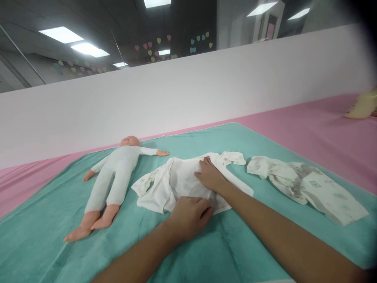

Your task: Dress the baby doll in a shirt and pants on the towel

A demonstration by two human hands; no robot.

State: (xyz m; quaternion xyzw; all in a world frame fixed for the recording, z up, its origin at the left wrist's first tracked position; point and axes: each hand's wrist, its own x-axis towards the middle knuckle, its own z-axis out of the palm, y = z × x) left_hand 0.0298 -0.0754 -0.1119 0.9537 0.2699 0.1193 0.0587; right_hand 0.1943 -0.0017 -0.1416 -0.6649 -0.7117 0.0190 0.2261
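Observation:
A white baby shirt (188, 177) with short patterned sleeves lies spread out in front of me, its inner side partly showing. My left hand (191, 218) is at the shirt's near edge, fingers curled over the cloth and fingertips hidden. Farther up, my right hand (210, 175) rests on the shirt with its fingers stretched out and slightly apart. To the left, a baby doll (120, 165) in a white body lies on its back, arms out and feet toward me. Patterned baby trousers (309, 186) lie crumpled on the right.
A teal blanket (229, 243) lies under everything, over a pink surface (324, 129). Behind it stands a low white wall (176, 98), with dark glass and heart stickers above. A pale yellow object (362, 105) is at the far right, partly cut off.

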